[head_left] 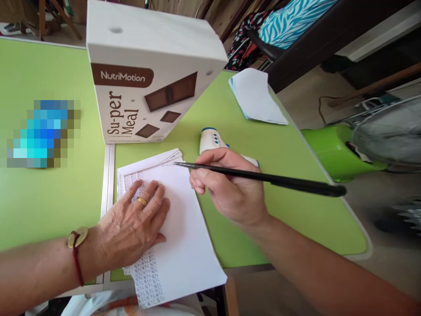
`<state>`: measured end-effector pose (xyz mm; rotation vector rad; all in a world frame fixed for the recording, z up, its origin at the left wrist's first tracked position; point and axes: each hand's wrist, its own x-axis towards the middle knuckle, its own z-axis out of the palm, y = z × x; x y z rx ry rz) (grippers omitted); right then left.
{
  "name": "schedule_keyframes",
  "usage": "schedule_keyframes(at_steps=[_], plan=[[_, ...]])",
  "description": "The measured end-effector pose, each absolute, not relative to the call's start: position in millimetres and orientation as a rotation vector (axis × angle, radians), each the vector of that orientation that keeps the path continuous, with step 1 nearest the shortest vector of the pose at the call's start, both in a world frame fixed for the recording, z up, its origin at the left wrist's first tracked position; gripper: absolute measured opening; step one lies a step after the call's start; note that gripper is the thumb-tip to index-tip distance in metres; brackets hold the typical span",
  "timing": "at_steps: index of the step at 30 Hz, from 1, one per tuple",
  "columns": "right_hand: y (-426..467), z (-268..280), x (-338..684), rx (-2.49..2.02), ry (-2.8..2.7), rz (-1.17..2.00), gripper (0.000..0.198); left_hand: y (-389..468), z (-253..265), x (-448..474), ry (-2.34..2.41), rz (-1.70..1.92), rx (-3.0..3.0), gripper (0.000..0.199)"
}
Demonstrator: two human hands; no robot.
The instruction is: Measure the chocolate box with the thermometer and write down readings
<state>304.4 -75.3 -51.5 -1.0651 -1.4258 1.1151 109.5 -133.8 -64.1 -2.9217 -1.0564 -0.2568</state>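
My left hand (136, 224) lies flat on the white paper sheets (186, 245), fingers stretched out, a ring and a red cord bracelet on it. Rows of small writing run down the left side of the sheets, and their top edge is folded over. My right hand (232, 188) is closed around a slim black pen (283, 179). The pen's tip points left, at or just above the paper's upper edge beside a short line of small marks; I cannot tell whether it touches. Behind my right hand is a white device with blue dots (212, 139), partly hidden.
A tall white NutriMotion box (154, 39) stands behind the paper on the green table (39, 206). Folded white sheets (256, 96) lie at the back right. A pixelated blue item (44, 134) is at left. Beyond the table's right edge sits a green bucket (338, 149).
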Motion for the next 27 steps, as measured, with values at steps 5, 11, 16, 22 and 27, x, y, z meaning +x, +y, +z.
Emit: schedule_keyframes(at_steps=[5, 11, 16, 22, 27], plan=[[-73, -53, 281, -1.087, -1.430, 1.075, 0.007, -135, -66, 120, -1.025, -0.203, -2.873, 0.050], [-66, -82, 265, -1.151, -1.579, 0.892, 0.007, -133, -72, 114, -1.061, -0.331, -2.984, 0.058], [-64, -81, 274, -1.147, -1.658, 0.690, 0.012, -134, -72, 109, -1.057, -0.326, -3.038, 0.056], [-64, -86, 279, -1.095, -1.733, 0.626, 0.014, -131, -67, 109, -1.069, -0.288, -3.052, 0.051], [-63, -89, 278, -1.143, -1.756, 0.615, 0.014, -130, -65, 110, -1.083, -0.249, -3.076, 0.050]])
